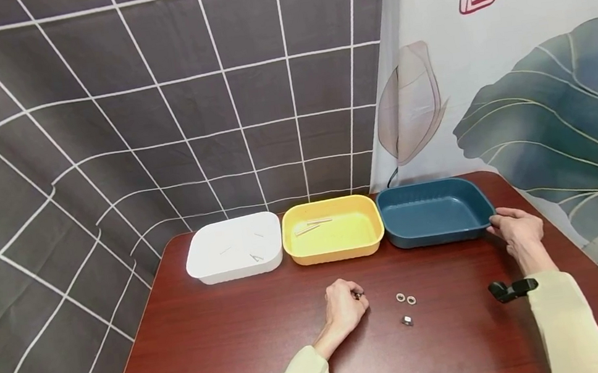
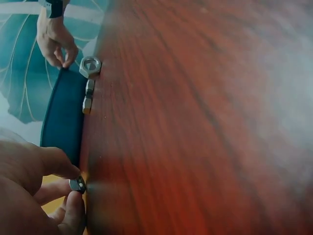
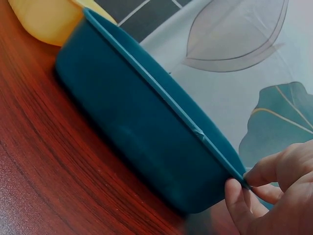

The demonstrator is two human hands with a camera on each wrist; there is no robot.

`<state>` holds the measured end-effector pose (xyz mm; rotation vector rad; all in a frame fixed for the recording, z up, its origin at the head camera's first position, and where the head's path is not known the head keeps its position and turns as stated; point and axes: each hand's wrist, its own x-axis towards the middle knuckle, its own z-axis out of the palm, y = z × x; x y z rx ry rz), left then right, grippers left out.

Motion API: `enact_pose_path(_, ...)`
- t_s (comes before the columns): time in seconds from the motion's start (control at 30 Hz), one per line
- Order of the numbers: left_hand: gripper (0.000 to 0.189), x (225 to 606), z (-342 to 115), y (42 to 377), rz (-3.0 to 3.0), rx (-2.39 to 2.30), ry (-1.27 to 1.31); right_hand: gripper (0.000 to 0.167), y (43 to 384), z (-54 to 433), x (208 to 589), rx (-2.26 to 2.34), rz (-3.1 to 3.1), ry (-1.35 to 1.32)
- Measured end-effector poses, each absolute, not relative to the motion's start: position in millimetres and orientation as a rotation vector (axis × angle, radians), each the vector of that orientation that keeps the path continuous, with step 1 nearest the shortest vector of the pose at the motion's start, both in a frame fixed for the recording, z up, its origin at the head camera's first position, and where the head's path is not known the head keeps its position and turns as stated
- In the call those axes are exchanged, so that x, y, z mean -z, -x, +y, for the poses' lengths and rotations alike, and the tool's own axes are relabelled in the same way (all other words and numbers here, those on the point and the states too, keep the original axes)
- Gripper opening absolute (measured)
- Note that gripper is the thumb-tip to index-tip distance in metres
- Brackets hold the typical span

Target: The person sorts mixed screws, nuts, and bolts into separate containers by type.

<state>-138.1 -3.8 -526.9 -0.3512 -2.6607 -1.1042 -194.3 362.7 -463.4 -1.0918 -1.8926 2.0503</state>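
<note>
My left hand is low over the table in front of the yellow bin. Its thumb and fingers pinch a small metal nut. To its right lie two ring-like nuts side by side, with another nut closer to me. At the far right, my right hand grips the front right corner of the dark blue bin. The right wrist view shows its thumb and fingers pinching the bin's rim. No contents show inside the blue bin.
A yellow bin with several thin sticks stands left of the blue one. Beyond it is a white bin holding small thin pieces. All three line the back of the reddish-brown table, before a dark grid-patterned curtain.
</note>
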Motion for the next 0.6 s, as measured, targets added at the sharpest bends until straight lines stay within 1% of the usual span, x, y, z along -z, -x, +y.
enact_pose_path(0.13, 0.011, 524.3, -0.1, 137.9, -2.674, 1.096, 0.377, 0.036, 194.3, 363.3, 463.8, -2.026, -1.931, 1.081)
enact_pose_path(0.4, 0.014, 520.6, 3.1, 137.9, -2.629, 0.963, 0.476, 0.031, 195.4, 362.1, 462.8, -2.046, -1.898, 1.071)
enact_pose_path(0.6, 0.015, 520.3, 2.7, 138.6, -2.648, 0.862, 0.547, 0.034, 193.8, 362.6, 464.3, -2.033, -1.907, 1.080)
